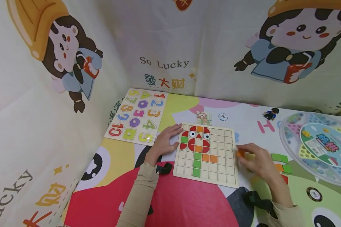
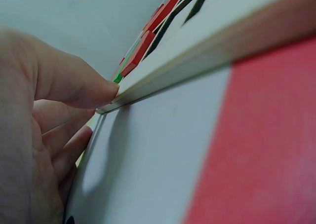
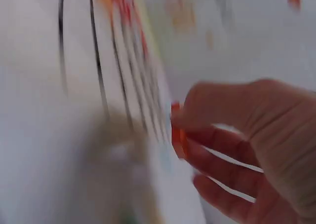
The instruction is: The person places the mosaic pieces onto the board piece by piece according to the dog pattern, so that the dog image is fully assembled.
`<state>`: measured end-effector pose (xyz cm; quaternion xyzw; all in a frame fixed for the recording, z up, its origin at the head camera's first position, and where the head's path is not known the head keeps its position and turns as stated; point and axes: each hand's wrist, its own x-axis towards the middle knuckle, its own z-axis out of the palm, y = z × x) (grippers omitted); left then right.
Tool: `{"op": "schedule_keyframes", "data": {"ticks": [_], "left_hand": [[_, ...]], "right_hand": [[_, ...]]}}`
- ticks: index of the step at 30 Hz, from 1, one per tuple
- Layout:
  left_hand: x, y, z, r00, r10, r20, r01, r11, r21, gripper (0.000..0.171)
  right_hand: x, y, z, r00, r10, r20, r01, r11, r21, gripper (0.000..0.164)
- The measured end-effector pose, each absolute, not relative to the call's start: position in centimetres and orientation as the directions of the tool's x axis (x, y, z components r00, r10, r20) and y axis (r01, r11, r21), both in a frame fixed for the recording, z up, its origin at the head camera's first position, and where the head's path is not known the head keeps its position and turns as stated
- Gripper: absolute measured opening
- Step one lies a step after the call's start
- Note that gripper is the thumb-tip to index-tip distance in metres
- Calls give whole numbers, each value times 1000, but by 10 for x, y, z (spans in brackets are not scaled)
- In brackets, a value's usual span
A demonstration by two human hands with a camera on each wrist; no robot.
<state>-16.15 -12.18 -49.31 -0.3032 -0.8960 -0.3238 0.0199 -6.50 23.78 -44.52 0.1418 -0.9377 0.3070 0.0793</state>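
A wooden grid board (image 1: 225, 164) lies in the middle of the table, with red, orange and green pieces and two eye pieces set in its squares. My left hand (image 1: 164, 142) rests along the board's left edge; in the left wrist view its thumb (image 2: 79, 83) touches the rim and the fingers extend past it. Just off the right edge, my right hand (image 1: 257, 159) pinches a small orange tile (image 3: 177, 137) between thumb and fingers. Loose green tiles (image 1: 279, 158), an orange tile (image 1: 279, 167) and a partly hidden red piece (image 1: 285, 179) lie beside that hand.
Behind the board lie a small pattern card (image 1: 204, 118) and a white chip (image 1: 223, 117). A number puzzle (image 1: 139, 113) is at the left. Toward the right are a toy figure (image 1: 271, 113), a round clear case (image 1: 291, 151) and a black chip (image 1: 314, 194).
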Motion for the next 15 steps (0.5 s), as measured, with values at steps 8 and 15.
{"op": "schedule_keyframes", "data": {"ticks": [8,15], "left_hand": [[-163,-119,-490,-823,540,175,532,626,570,59],[-163,-122,-492,-823,542,171,534,636,557,59]], "right_hand": [[-58,152,-448,-882,-449,145,-443,684,-579,39],[-59,143,-458,-882,-422,209,-458,666,-589,36]]}}
